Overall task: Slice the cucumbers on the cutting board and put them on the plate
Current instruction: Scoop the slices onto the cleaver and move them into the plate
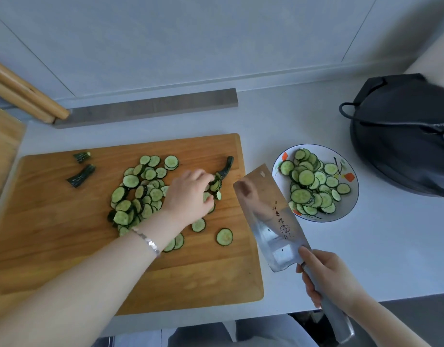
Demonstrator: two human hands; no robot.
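Left hand (190, 194) grip pinches slices (130, 181) on board (65, 246); most lie piled there, plate (341, 159) part-filled. Right hand (326, 279) grip closed round cleaver (268, 216), blade tilted between left hand and plate. Risks: fingers brushing the edge in transit; loose slices dropping onto surface.

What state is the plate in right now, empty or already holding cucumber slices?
Partly filled. The plate holds a heap of cucumber slices, while many more lie uncollected on the cutting board.

On the pale counter (366, 246) lie a cutting board (65, 246), plate (352, 199) and black bag (403, 136).
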